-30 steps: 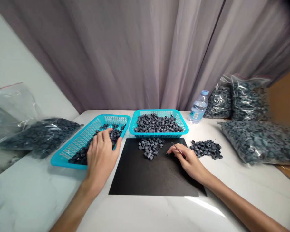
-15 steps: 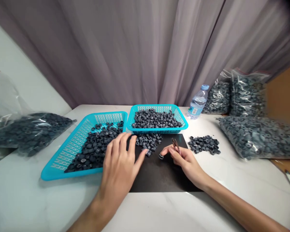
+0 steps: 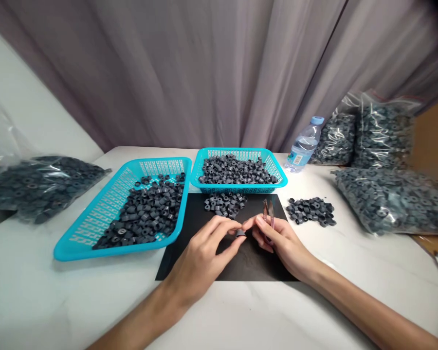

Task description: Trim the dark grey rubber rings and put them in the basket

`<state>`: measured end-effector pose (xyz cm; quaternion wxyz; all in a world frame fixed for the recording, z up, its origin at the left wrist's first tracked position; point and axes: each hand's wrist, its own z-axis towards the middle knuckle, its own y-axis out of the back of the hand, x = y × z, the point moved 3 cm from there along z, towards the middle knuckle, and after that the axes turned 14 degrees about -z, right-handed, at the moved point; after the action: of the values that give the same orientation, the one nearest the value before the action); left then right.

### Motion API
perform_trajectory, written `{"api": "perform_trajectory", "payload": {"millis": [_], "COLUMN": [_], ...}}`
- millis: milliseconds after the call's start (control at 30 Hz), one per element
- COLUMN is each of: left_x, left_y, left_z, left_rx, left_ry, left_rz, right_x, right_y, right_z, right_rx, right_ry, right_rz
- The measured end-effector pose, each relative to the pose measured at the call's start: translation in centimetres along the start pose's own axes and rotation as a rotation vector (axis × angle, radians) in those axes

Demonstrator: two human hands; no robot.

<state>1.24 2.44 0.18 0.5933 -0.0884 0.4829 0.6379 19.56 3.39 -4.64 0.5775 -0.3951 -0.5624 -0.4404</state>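
A small dark grey plastic ring (image 3: 240, 233) is pinched between the thumb and fingers of my left hand (image 3: 200, 253), over the black mat (image 3: 248, 265). My right hand (image 3: 277, 238) is closed round small snips (image 3: 271, 214); their two pointed tips stand up, a little apart. The right index fingertip meets the left fingertips right at the ring. Just beyond my hands, a small heap of similar rings (image 3: 224, 204) lies on the mat's far part. A second loose heap of rings (image 3: 310, 211) sits on the table right of the mat.
At left is a large blue basket (image 3: 95, 206) partly filled with rings; a smaller blue basket (image 3: 240, 188) with rings stands behind the mat. A water bottle (image 3: 304, 146) and filled plastic bags (image 3: 394, 199) are at right. Another filled bag (image 3: 44, 182) lies at far left.
My left hand has come right and down from beside the large basket and now pinches the ring by my right hand. The snips stay in my right hand. The view has shifted slightly.
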Motion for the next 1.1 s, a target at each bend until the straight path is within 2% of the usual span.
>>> {"api": "perform_trajectory", "payload": {"millis": [267,667,767,867,900,967,1033,1100], "left_x": [-0.7,-0.2,-0.2,0.1,0.3,0.7,1.0,1.1], "left_y": [0.0,-0.1,-0.1,-0.1,-0.1,-0.2,-0.3,-0.3], "left_z": [0.4,0.0,-0.2,-0.1,0.0,0.3,0.6,0.9], "left_rx": [-0.04,-0.041,-0.053,-0.084,-0.096,-0.105,-0.092,-0.081], "left_ry": [-0.116,-0.073,-0.048,0.077,0.155,0.34,0.508,0.616], "left_rz": [-0.007,0.07,0.051,-0.053,-0.13,-0.342,-0.556,-0.696], "right_x": [0.0,-0.3,-0.3,0.3,0.5,0.5,0.3,-0.1], "right_y": [-0.1,-0.1,0.5,2.2,2.7,3.5,4.1,4.1], "right_z": [0.1,0.2,0.2,0.4,0.6,1.0,1.4,1.6], "right_rx": [-0.004,0.026,-0.101,-0.335,-0.354,-0.314,-0.25,-0.147], "right_ry": [0.02,-0.01,0.015,0.182,0.266,0.389,0.42,0.443], "right_rz": [0.036,0.02,-0.166,-0.582,-0.737,-0.963,-1.065,-1.14]}}
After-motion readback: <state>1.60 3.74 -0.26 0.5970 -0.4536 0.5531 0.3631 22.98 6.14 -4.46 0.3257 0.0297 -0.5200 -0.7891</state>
